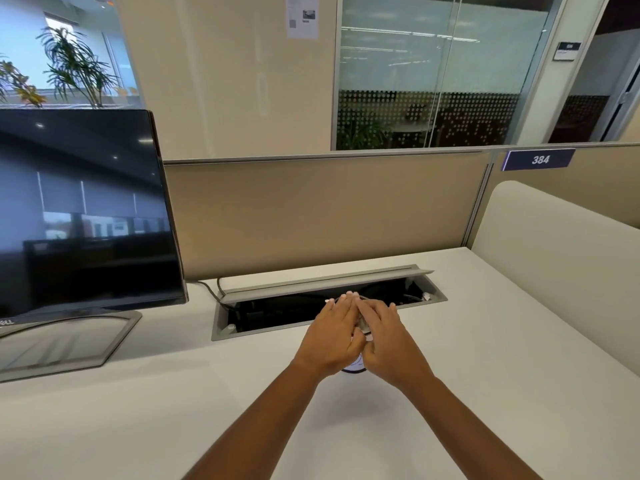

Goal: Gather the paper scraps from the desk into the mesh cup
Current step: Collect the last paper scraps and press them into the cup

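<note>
Head view: my left hand (pixel 334 336) and right hand (pixel 388 344) touch side by side over the mesh cup (pixel 354 368). The cup is mostly hidden, standing near the desk's (pixel 485 341) back edge, just before the open cable tray (pixel 277 310). My left fingers lie straight. White paper scraps (pixel 364 328) show between my hands, and I cannot tell whether my right fingers grip them. A dark monitor (pixel 79 209) stands back left.

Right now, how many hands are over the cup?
2. The left hand and right hand meet above the cup, covering most of it. Scraps show between them.
</note>
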`<state>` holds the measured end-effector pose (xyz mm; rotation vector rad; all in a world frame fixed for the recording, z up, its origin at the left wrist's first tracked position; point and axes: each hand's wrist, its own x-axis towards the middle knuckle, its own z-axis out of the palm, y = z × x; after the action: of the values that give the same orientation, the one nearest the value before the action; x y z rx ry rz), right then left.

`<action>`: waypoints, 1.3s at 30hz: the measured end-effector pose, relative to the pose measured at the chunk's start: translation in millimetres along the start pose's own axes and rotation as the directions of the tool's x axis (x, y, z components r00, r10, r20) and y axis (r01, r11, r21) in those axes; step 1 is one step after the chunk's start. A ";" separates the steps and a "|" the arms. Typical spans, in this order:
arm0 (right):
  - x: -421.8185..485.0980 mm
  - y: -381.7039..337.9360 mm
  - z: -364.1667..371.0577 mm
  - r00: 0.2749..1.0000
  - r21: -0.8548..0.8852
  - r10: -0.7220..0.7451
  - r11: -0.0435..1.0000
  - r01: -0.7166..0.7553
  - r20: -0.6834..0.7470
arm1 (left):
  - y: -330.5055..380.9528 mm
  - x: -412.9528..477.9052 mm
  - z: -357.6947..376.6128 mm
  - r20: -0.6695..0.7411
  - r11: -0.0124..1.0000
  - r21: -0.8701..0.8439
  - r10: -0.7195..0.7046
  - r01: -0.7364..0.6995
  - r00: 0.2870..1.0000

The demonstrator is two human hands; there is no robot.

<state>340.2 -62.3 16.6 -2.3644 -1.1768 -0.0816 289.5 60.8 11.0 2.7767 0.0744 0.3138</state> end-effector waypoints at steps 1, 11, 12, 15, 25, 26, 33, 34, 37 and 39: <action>-0.8 1.1 0.6 1.000 -0.011 -0.022 1.000 0.023 0.016 | -0.2 -0.3 -0.1 0.001 1.000 0.006 0.014 -0.014 1.000; 1.6 1.3 -3.9 0.993 -0.196 -0.039 0.979 0.061 0.116 | 1.3 6.8 -9.3 0.176 0.952 0.278 0.083 -0.130 0.981; 4.0 0.8 -4.6 0.992 -0.209 -0.036 0.976 0.061 0.125 | 3.0 7.4 -10.2 0.162 0.953 0.275 0.084 -0.127 0.983; 12.5 -1.5 -5.5 0.987 -0.239 -0.039 0.968 0.077 0.159 | 7.2 9.3 -13.4 0.180 0.927 0.355 0.059 -0.121 0.982; 32.4 -9.3 -15.3 0.917 -0.198 0.117 0.979 -0.043 0.380 | 11.9 27.8 -26.8 0.433 0.941 0.329 -0.080 -0.075 0.898; 31.4 -10.3 -16.7 0.913 -0.192 0.126 0.980 -0.053 0.387 | 13.5 27.7 -27.4 0.439 0.941 0.332 -0.088 -0.071 0.894; 17.7 -13.8 -33.9 0.947 -0.071 0.126 0.991 -0.110 0.294 | 19.7 21.2 -38.9 0.285 0.954 0.282 0.016 -0.100 0.958; 15.5 -14.7 -36.4 0.957 -0.040 0.127 0.992 -0.120 0.261 | 19.0 20.3 -40.7 0.257 0.958 0.267 0.037 -0.108 0.966; 7.5 -18.9 -43.5 0.980 0.036 0.142 0.988 -0.149 0.136 | 19.2 13.7 -47.2 0.242 0.963 0.250 0.044 -0.106 0.969; -0.9 -21.0 -46.0 0.985 0.131 0.170 0.976 -0.171 0.020 | 21.0 5.3 -50.4 0.197 0.974 0.216 0.025 -0.068 0.980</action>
<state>331.0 -73.2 65.1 -2.3383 -0.9479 0.0632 283.6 58.2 65.5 3.0187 -0.0042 0.0470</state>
